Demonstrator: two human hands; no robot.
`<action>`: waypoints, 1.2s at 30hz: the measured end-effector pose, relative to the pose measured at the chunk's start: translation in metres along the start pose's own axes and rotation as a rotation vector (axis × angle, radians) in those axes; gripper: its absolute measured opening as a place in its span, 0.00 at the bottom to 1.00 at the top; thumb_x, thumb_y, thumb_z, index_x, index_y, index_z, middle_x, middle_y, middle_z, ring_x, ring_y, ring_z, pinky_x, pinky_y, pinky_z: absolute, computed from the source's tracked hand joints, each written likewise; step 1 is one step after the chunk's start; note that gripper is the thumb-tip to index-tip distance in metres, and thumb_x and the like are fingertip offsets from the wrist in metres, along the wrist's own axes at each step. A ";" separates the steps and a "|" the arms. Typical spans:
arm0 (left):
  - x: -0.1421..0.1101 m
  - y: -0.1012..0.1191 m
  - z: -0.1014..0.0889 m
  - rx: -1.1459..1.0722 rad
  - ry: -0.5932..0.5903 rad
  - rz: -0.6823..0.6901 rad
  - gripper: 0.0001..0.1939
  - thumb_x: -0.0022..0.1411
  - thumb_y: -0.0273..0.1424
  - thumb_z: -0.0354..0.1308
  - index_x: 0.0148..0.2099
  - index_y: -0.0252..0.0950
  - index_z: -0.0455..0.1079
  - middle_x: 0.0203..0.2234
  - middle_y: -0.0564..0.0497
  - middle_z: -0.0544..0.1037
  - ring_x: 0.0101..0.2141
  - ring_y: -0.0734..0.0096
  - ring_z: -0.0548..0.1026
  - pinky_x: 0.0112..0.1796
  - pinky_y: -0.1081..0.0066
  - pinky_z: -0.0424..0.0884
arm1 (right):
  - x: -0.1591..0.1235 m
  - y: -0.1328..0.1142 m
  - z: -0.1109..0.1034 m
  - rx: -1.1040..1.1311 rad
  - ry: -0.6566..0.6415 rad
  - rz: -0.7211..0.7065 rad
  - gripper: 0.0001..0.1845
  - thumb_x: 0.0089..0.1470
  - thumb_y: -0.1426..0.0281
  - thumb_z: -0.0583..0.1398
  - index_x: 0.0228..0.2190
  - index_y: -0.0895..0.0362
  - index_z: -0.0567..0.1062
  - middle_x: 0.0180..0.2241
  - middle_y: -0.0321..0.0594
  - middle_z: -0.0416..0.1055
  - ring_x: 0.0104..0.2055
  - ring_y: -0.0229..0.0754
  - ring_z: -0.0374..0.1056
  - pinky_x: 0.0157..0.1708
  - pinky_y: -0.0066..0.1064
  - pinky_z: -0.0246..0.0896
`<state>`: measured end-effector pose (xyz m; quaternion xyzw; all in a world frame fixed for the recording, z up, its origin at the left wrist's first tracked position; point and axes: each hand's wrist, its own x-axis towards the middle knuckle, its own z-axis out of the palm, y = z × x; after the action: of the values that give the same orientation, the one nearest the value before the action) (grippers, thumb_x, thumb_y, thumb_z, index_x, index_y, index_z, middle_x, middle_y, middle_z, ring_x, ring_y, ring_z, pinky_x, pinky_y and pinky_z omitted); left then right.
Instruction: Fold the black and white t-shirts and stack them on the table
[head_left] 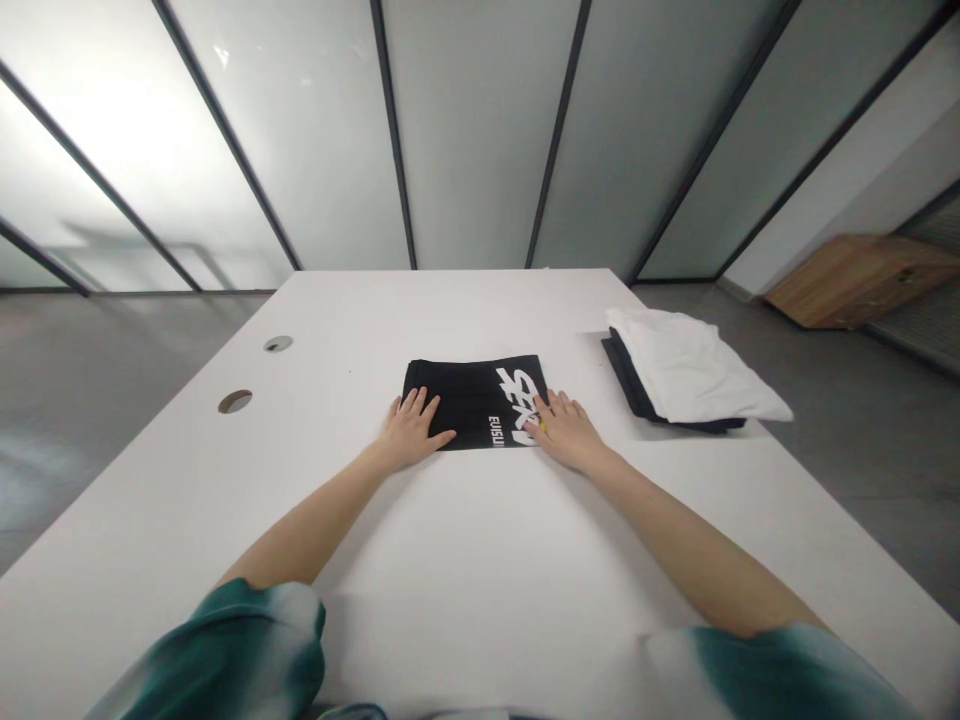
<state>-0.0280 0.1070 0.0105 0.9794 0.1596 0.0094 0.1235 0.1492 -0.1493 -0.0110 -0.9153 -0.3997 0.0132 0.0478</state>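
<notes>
A black garment (469, 395) with white lettering lies folded into a flat rectangle on the white table (465, 560). It is probably a T-shirt, though the folds hide its full shape. My left hand (411, 430) rests on its left edge with the fingers spread. On the opposite edge lies my right hand (566, 428), fingers also spread, partly over the white print. Both palms face down and neither hand grips the cloth.
At the table's right edge a folded white cloth (686, 365) lies on top of a black one (634, 385), its corner jutting past the edge. Two round holes (235, 402) pierce the tabletop at left. Frosted glass panels (480, 130) stand behind, and a wooden cabinet (855, 280) is at right.
</notes>
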 end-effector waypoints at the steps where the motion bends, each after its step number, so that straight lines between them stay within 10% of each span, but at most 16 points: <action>1: 0.002 0.001 -0.004 0.052 -0.023 -0.003 0.41 0.64 0.56 0.48 0.69 0.33 0.58 0.69 0.37 0.54 0.68 0.46 0.49 0.65 0.48 0.43 | 0.000 0.001 -0.004 -0.015 0.016 -0.015 0.37 0.63 0.50 0.47 0.63 0.62 0.62 0.67 0.57 0.54 0.70 0.61 0.46 0.65 0.53 0.41; 9: 0.012 -0.019 -0.002 0.072 0.069 -0.086 0.34 0.69 0.49 0.45 0.70 0.36 0.57 0.69 0.41 0.54 0.68 0.50 0.53 0.64 0.52 0.52 | 0.009 0.021 -0.001 0.250 0.314 -0.075 0.25 0.62 0.59 0.51 0.54 0.60 0.72 0.58 0.55 0.68 0.61 0.54 0.61 0.59 0.47 0.56; 16: 0.012 -0.031 0.005 0.019 0.125 -0.076 0.31 0.67 0.45 0.50 0.67 0.37 0.61 0.68 0.41 0.57 0.66 0.50 0.57 0.63 0.52 0.54 | 0.016 0.033 0.011 0.482 0.325 0.030 0.19 0.59 0.63 0.55 0.47 0.59 0.76 0.47 0.50 0.76 0.50 0.50 0.69 0.53 0.43 0.61; 36: 0.020 -0.046 0.013 -0.260 0.395 0.006 0.22 0.64 0.42 0.52 0.56 0.36 0.69 0.57 0.40 0.71 0.57 0.55 0.70 0.59 0.56 0.64 | 0.013 0.028 0.006 0.267 0.221 -0.072 0.24 0.59 0.70 0.55 0.57 0.57 0.72 0.58 0.48 0.70 0.59 0.53 0.65 0.57 0.44 0.59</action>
<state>-0.0222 0.1527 -0.0139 0.9349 0.1750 0.2215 0.2150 0.1784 -0.1580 -0.0197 -0.8818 -0.4192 -0.0361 0.2130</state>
